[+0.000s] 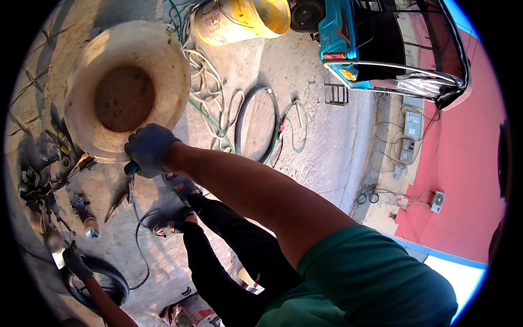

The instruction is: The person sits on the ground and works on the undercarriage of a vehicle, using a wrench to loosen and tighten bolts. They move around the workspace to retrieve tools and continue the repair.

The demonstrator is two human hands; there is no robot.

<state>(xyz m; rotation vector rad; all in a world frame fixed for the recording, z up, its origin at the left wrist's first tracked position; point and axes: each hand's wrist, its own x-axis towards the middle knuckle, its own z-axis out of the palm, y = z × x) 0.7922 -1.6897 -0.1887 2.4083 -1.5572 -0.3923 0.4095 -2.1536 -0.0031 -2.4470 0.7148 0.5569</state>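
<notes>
My right hand (148, 150), in a grey glove, is closed on a small teal-handled tool (131, 167), just at the near rim of a large pale, dirty basin (166, 92) with a dark round bottom. My left hand (76, 260), in a dark glove at the lower left, is at a pale, shiny object (59, 259) beside a pile of metal tools (46, 199); what its fingers grip, if anything, is too small to make out. A black tyre or tube (111, 278) lies under my left forearm, and a metal can (91, 228) sits nearby.
My sandalled feet stand beside a black cable (139, 242). Beyond the basin lie coiled pale hose (204, 82), a black ring of tubing (245, 111) and a yellow bucket (223, 24). A teal three-wheeled vehicle (338, 32) stands by a pink wall (457, 180) with wall boxes.
</notes>
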